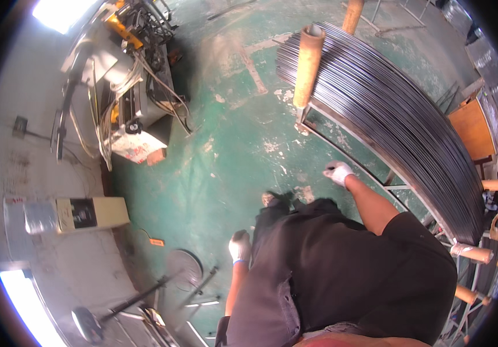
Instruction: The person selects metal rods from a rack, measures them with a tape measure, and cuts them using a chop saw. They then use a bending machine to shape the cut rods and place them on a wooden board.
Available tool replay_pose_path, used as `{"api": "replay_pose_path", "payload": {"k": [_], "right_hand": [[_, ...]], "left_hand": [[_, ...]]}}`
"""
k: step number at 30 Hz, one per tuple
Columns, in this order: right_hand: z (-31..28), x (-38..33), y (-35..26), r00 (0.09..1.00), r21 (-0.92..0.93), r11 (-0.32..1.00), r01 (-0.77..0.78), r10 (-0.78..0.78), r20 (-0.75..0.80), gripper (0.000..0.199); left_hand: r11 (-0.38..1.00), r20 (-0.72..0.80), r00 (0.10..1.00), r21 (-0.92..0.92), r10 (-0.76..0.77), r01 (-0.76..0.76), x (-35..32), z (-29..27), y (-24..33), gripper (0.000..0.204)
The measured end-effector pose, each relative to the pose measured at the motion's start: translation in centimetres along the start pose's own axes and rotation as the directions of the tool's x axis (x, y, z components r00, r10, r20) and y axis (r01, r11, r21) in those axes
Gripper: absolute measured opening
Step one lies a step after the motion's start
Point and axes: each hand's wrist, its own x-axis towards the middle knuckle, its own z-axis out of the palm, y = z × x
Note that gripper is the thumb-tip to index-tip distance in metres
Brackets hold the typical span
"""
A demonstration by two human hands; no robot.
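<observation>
In the head view, we are seeing one metal rack point(342, 122) carrying one bundle of slim, glossy rods point(388, 104). Left of the rack, one white-gloved right hand point(337, 173) is hanging near it, one white-gloved left hand point(239, 247) farther off; we cannot tell whether fingers are touching.

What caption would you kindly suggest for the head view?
Gloved left hand and right hand hang apart, the right nearer a rack of long dark rods.
</observation>
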Motion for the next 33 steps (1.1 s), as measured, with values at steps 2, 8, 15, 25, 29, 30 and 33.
{"api": "replay_pose_path", "payload": {"k": [2,8,15,25,29,30,33], "right_hand": [[-0.9,2.9,-2.6,0.991,-0.029,0.990,-0.136,0.136,-0.004,0.050],[-2.4,12.6,-15.0,0.926,0.053,0.928,-0.369,0.361,0.112,0.055],[-2.5,36.2,-33.0,0.993,0.292,0.950,-0.114,0.107,0.039,0.054],[-21.1,63.1,-51.7,0.956,0.251,0.934,0.252,-0.200,-0.215,0.044],[-26.9,72.6,-48.4,0.893,0.289,0.944,0.161,-0.014,-0.450,0.041],[-25.3,76.1,-43.7,0.811,0.278,0.951,0.138,0.052,-0.583,0.041],[-31.7,74.9,-43.6,0.703,0.428,0.901,-0.073,0.351,-0.619,0.037]], "left_hand": [[0.941,-0.018,0.970,0.249,0.241,-0.229,7.7,-3.3,3.6,0.031],[0.953,0.038,0.986,0.254,0.162,-0.166,27.0,-9.3,18.7,0.033],[0.703,0.275,0.917,0.590,0.288,-0.398,49.7,-7.3,25.7,0.028],[0.971,0.237,0.967,0.234,-0.097,0.040,71.4,1.8,59.7,0.029],[0.801,0.433,0.888,0.471,0.156,-0.370,90.1,8.9,66.3,0.026],[0.709,0.514,0.842,0.533,0.161,-0.462,92.8,12.1,71.4,0.025],[0.540,0.650,0.734,0.552,0.198,-0.635,97.7,20.6,83.3,0.024]]}}
